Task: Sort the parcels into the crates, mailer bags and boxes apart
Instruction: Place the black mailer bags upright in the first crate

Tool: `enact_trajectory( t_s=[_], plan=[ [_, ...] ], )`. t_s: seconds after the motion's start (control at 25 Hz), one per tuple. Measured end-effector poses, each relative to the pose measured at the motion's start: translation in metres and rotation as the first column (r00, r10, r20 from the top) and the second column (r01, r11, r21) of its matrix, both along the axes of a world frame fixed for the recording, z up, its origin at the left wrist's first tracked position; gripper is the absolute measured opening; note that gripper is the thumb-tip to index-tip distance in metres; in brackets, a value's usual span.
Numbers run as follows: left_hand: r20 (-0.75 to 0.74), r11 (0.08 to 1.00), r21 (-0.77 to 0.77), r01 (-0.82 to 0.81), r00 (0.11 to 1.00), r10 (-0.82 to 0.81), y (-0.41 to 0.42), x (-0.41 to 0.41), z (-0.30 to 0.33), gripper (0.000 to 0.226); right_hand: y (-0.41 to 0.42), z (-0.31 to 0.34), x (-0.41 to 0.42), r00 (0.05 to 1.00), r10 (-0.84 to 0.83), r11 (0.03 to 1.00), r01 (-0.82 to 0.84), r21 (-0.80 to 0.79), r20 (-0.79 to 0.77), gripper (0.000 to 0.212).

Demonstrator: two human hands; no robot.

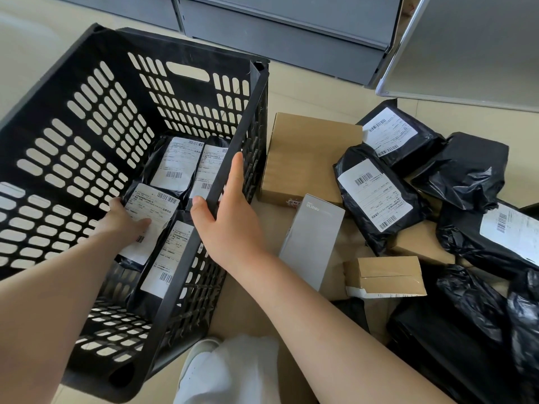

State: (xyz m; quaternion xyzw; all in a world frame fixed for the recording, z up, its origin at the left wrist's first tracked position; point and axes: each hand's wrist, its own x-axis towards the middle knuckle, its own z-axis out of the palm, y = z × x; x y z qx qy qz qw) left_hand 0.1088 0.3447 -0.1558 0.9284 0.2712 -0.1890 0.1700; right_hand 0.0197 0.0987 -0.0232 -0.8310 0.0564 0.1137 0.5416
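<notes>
A black perforated crate [87, 118] stands on the floor at the left with several black mailer bags inside, labels up. My left hand [124, 221] reaches into it and holds one labelled mailer bag [151, 208] above the others. My right hand [224, 211] grips the crate's right rim [248, 118]. To the right of the crate lies a pile: a large brown box [306, 153], a grey box [315, 237], a small brown box [385, 275] and several black mailer bags [376, 196].
The pile rests on flattened cardboard [242, 310] on a beige floor. Grey cabinet drawers [277, 30] stand at the back, and a grey panel [466, 48] leans at the top right. A white shoe and trouser leg [227, 371] show at the bottom.
</notes>
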Motion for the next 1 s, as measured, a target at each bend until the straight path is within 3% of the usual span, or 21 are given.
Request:
enact_trajectory(
  t_s=[0.12, 0.24, 0.4, 0.6, 0.8, 1.0],
  plan=[
    [-0.057, 0.979, 0.167, 0.115, 0.993, -0.107, 0.005, 0.003, 0.004, 0.088, -0.005, 0.001, 0.001, 1.0, 0.01, 0.998, -0.009, 0.069, -0.012, 0.088],
    [-0.096, 0.967, 0.216, 0.138, 0.988, -0.12, 0.009, 0.006, 0.014, 0.106, -0.01, -0.001, 0.001, 1.0, 0.005, 0.992, -0.003, 0.129, -0.017, 0.091],
    [-0.051, 0.957, 0.185, 0.221, 0.975, -0.215, 0.0, 0.013, 0.045, 0.091, -0.016, 0.0, 0.001, 0.999, 0.015, 0.981, -0.004, 0.194, -0.052, 0.089],
    [0.223, 0.959, 0.015, 0.282, 0.934, -0.278, -0.039, 0.023, 0.099, 0.062, -0.039, 0.001, 0.001, 0.996, 0.003, 0.987, 0.012, 0.162, -0.09, 0.079],
    [0.564, 0.916, -0.137, 0.377, 0.79, -0.241, -0.126, 0.019, 0.159, 0.041, -0.106, 0.006, -0.004, 0.978, -0.07, 0.996, 0.079, 0.038, -0.195, 0.076],
    [0.677, 0.812, -0.14, 0.567, 0.653, -0.339, -0.222, 0.011, 0.192, 0.039, -0.194, 0.006, 0.003, 0.943, -0.2, 0.978, 0.174, -0.117, -0.266, 0.075]
  ],
)
